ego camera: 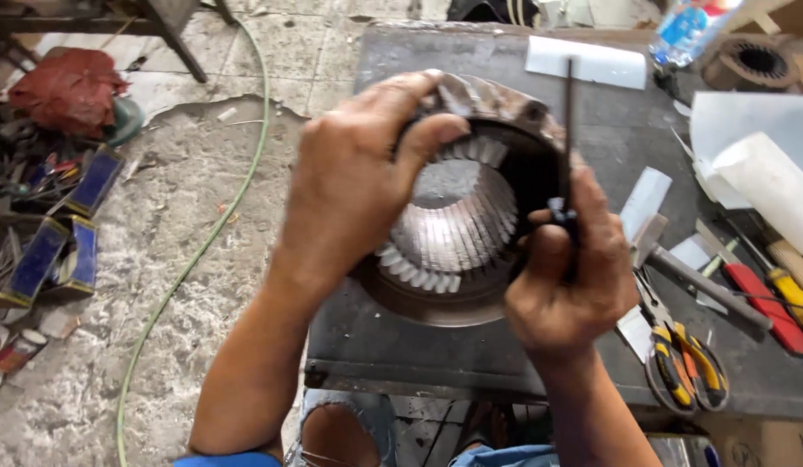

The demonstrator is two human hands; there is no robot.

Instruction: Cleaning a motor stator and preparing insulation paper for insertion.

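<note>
The motor stator (pixel 458 207), a rusty ring with pale paper liners lining its slots, is standing tilted on the dark workbench (pixel 505 112) at its near edge, its bore turned up toward the camera, seemingly so the slots are lying open to view. The left hand (pixel 354 177) is clamping its upper rim, thumb hooked inside, which is steadying it at that angle. The right hand (pixel 566 277) is closing around the dark handle of a thin rod-like tool (pixel 568 130), whose shaft is pointing up past the stator's right rim; its working end is hard to make out. The stator's lower right side is being hidden by that hand. Pliers (pixel 682 355), a hammer (pixel 678 259) and screwdrivers (pixel 777 298) are lying just beside, paper sheets (pixel 583 60) farther back.
</note>
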